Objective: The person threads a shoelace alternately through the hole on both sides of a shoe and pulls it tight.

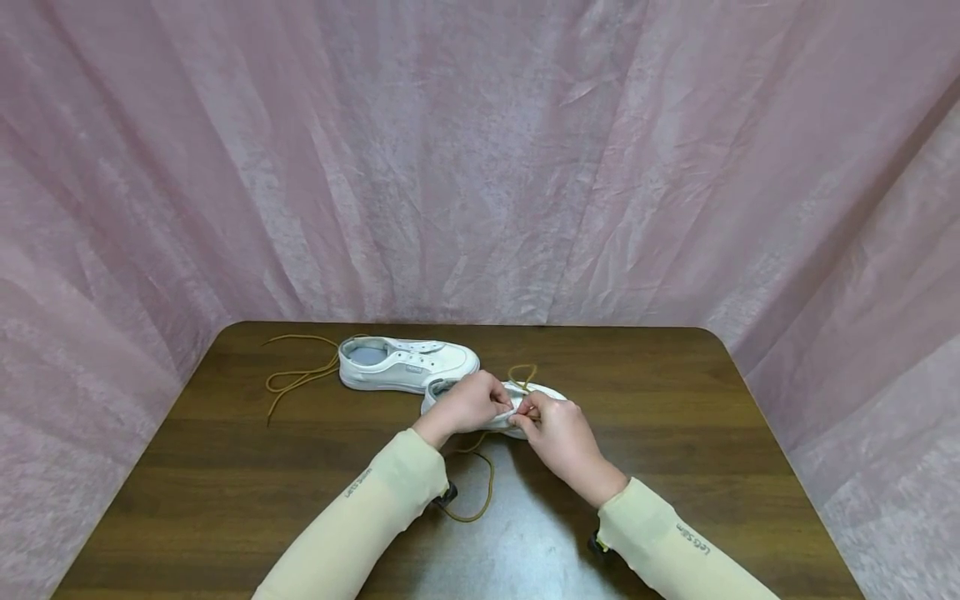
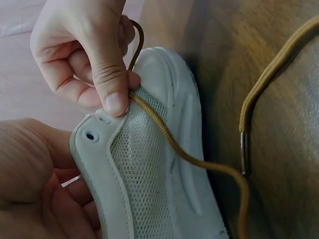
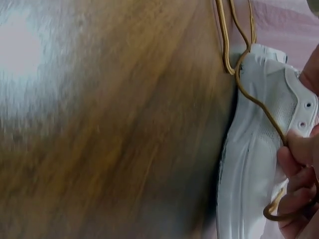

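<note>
A white sneaker [image 2: 144, 169] with a mesh side panel and punched eyelets lies on its sole beneath both hands. My left hand [image 1: 474, 402] grips its eyelet flap, with the fingers partly behind the flap's edge in the left wrist view. My right hand [image 1: 561, 435] pinches a brown shoelace [image 2: 172, 137] between thumb and finger, right at an eyelet of that flap. One length of the lace runs from the pinch down over the shoe's side; another bit loops up behind the right hand. The lace's metal tip [image 2: 243, 152] shows over the table.
A second white sneaker [image 1: 408, 364] stands behind and to the left, its toe close to the near shoe. Another brown lace [image 1: 300, 377] trails from its heel end. Both shoes are on a brown wooden table [image 1: 660, 375], with a pink curtain [image 1: 480, 167] behind.
</note>
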### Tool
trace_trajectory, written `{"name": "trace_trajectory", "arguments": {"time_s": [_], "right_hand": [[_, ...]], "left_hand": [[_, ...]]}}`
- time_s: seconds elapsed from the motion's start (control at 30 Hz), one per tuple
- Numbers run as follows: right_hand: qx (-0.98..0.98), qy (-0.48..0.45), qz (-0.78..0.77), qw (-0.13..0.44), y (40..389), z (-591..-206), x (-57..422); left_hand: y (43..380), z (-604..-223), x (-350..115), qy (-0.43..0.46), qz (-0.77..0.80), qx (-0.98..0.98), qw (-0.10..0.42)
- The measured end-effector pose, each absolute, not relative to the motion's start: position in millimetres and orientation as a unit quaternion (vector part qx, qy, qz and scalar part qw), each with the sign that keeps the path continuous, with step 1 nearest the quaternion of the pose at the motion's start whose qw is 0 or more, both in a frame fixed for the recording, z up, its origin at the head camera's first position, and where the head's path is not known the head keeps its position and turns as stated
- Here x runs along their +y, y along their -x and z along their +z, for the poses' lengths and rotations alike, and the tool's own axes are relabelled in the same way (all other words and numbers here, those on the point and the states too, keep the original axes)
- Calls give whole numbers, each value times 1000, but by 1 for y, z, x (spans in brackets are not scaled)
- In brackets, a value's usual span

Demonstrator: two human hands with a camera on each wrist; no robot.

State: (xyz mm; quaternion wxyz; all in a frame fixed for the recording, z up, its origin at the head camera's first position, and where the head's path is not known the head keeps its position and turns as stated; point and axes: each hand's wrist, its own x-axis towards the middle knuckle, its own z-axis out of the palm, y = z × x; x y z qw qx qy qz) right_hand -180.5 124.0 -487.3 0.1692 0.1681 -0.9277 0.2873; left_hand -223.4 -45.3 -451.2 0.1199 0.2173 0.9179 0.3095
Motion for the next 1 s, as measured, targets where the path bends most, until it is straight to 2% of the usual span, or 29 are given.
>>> {"name": "trace_trajectory", "arguments": {"time_s": [0.13, 0.37, 0.43, 0.5, 0.6, 0.73, 0.87, 0.93, 1.0], "right_hand": [[-924, -179, 302, 152, 182, -489, 131], [-925, -194, 291, 152, 187, -490, 151], [-927, -192, 282, 156, 190, -490, 157], [-932, -185, 274, 151, 193, -492, 163], [-943, -169, 258, 122, 197, -494, 170], [-952, -157, 253, 71, 201, -498, 175], [-945, -168, 275, 51, 204, -499, 177], [-941, -174, 286, 49, 206, -499, 177], [-939, -176, 292, 48, 208, -498, 177]], "left_hand": [[220, -453, -45, -192, 305, 927, 104], [217, -442, -51, -142, 362, 921, -2], [220, -439, -54, -129, 431, 893, -10], [223, -437, -57, -117, 531, 839, 6], [227, -433, -61, -94, 692, 713, 60], [229, -429, -66, -72, 782, 610, 104], [229, -427, -73, -116, 692, 707, 87], [228, -427, -77, -161, 564, 808, 58], [227, -427, -81, -213, 406, 889, 5]]}}
